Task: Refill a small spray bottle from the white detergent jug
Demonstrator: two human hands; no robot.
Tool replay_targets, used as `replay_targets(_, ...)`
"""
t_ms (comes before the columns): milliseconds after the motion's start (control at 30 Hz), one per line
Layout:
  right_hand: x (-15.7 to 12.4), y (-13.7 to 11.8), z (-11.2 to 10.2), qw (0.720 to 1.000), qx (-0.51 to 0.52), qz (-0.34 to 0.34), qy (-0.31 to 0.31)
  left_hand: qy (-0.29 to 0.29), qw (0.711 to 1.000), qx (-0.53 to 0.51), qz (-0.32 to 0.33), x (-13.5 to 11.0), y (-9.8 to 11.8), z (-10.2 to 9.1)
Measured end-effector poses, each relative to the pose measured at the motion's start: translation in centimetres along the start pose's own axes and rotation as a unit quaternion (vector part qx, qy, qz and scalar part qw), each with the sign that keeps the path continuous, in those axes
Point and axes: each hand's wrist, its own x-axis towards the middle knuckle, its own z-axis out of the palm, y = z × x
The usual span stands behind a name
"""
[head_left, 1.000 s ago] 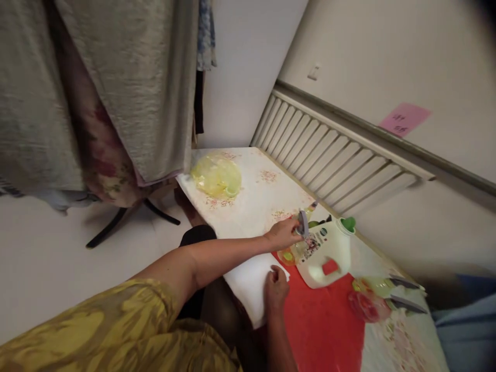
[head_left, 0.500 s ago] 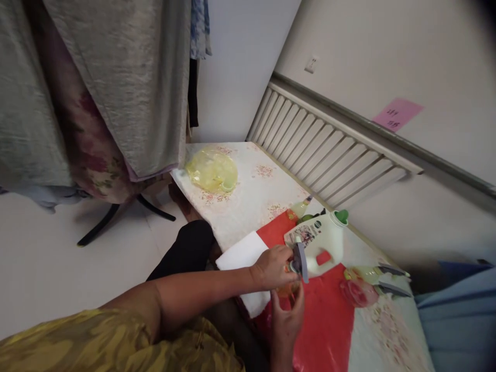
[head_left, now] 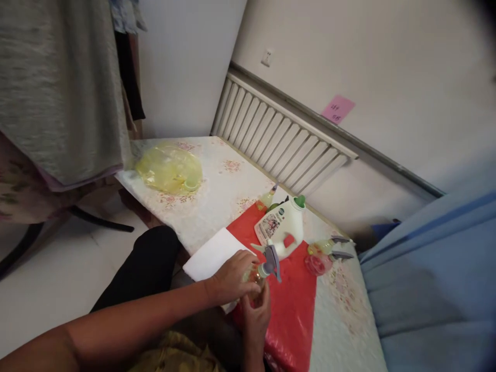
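Note:
A spray bottle (head_left: 253, 279) with a grey trigger head (head_left: 272, 262) is between my hands, tilted with its head up. My left hand (head_left: 234, 275) wraps around the upper body of the bottle, just below the collar. Lower down, my right hand (head_left: 257, 308) grips the bottle's base, thumb and fingers on either side. Under the hands are a white cloth (head_left: 217, 253) and a shiny red sheet (head_left: 292, 305). Just behind the trigger head stands a white jug (head_left: 284, 225) with a green cap and a printed label; the sprayer covers part of its bottom.
Two more spray bottles, one pink (head_left: 318, 262) and one yellow (head_left: 320, 246), lie on the right. Behind the jug is another small bottle (head_left: 267, 198). A yellow plastic bag (head_left: 169, 168) sits at the far left of the floral tablecloth (head_left: 217, 201). A radiator (head_left: 271, 134) lines the wall.
The view has swung to the right. My left hand has gone from the sprayer's neck down to the bottle's body, and the trigger head now shows fully. My right hand still holds the lower part.

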Motion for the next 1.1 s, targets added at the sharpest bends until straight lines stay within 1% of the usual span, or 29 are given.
replay_targets(67, 0.1, -0.4, -0.4, 0.994, 0.069, 0.075, -0.029, -0.04, 0.998, -0.028, -0.033, -0.4, -0.9, -0.3)
replay_targets(133, 0.1, -1.1, -0.8, 0.983, 0.13, 0.12, -0.057, -0.092, 0.989, -0.079, -0.087, -0.9, -1.6, -0.7)
replay_targets(200, 0.0, -2.0, -1.2, 0.974, 0.165, 0.138, -0.066, -0.149, 0.97, -0.139, -0.131, -1.4, -1.9, -1.1)
replay_targets(233, -0.1, -2.4, -1.4, 0.972, 0.176, 0.14, -0.07, -0.175, 0.96, -0.165, -0.14, -1.6, -2.1, -1.3)
replay_targets(300, -0.4, -3.3, -1.8, 0.969, 0.19, 0.135, -0.084, -0.203, 0.947, -0.206, -0.143, -2.2, -2.2, -1.5)
replay_targets(400, -0.8, -4.2, -2.5, 0.966, 0.198, 0.125, -0.107, -0.197, 0.943, -0.235, -0.126, -2.8, -2.6, -1.2)
replay_targets(500, -0.7, -4.5, -2.8, 0.965, 0.197, 0.123, -0.118, -0.163, 0.953, -0.223, -0.123, -3.3, -2.9, -0.4)
replay_targets(567, -0.4, -4.7, -2.9, 0.96, 0.221, 0.124, -0.117, -0.146, 0.959, -0.205, -0.13, -3.5, -2.7, 0.0)
replay_targets(633, 0.2, -4.9, -2.9, 0.95, 0.264, 0.133, -0.103, -0.143, 0.962, -0.192, -0.132, -3.7, -2.3, 0.1)
replay_targets(700, 0.9, -5.4, -2.9, 0.939, 0.296, 0.154, -0.083, -0.159, 0.96, -0.191, -0.13, -3.9, -1.8, 0.2)
replay_targets(800, 1.6, -6.5, -3.0, 0.933, 0.3, 0.191, -0.058, -0.204, 0.95, -0.203, -0.122, -4.2, -1.2, 0.3)
replay_targets(867, 1.8, -7.0, -3.1, 0.934, 0.286, 0.209, -0.053, -0.217, 0.949, -0.201, -0.104, -4.3, -0.8, 0.3)
replay_targets(900, 1.9, -7.3, -3.1, 0.938, 0.263, 0.222, -0.048, -0.225, 0.949, -0.199, -0.099, -4.3, -0.7, 0.3)
replay_targets(933, 1.8, -7.4, -3.2, 0.941, 0.242, 0.232, -0.045, -0.22, 0.951, -0.194, -0.101, -4.3, -0.6, 0.2)
replay_targets(1033, 1.7, -7.6, -3.3, 0.939, 0.253, 0.227, -0.05, -0.23, 0.95, -0.193, -0.085, -4.2, -0.4, 0.0)
replay_targets(1100, 1.7, -7.8, -3.5, 0.945, 0.24, 0.211, -0.063, -0.248, 0.944, -0.196, -0.088, -4.2, -0.3, -0.2)
